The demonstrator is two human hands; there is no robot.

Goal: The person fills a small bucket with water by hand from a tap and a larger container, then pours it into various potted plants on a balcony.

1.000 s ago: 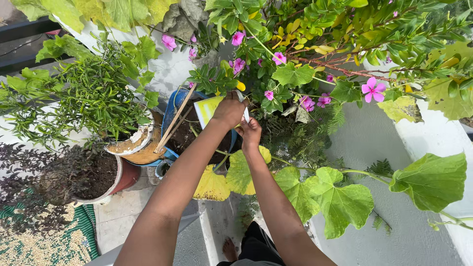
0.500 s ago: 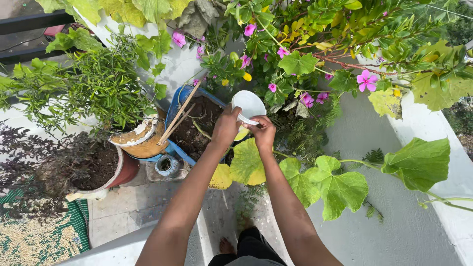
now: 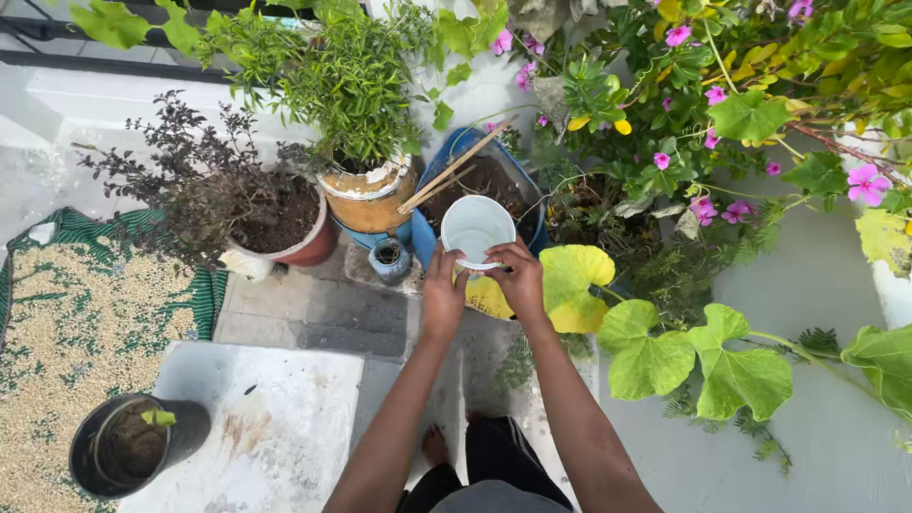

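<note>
A green woven mat (image 3: 204, 294) covered with pale grain lies on the floor at the left. The blue plastic planter (image 3: 522, 180) with dark soil and wooden sticks (image 3: 451, 169) stands ahead. Over its near edge, the left hand (image 3: 444, 290) and the right hand (image 3: 519, 278) both close their fingers around a round white plastic cup (image 3: 476, 228), which looks empty. If either grip loosens, the cup could tip and fall onto the yellow leaf (image 3: 575, 285) just beside the hands.
</note>
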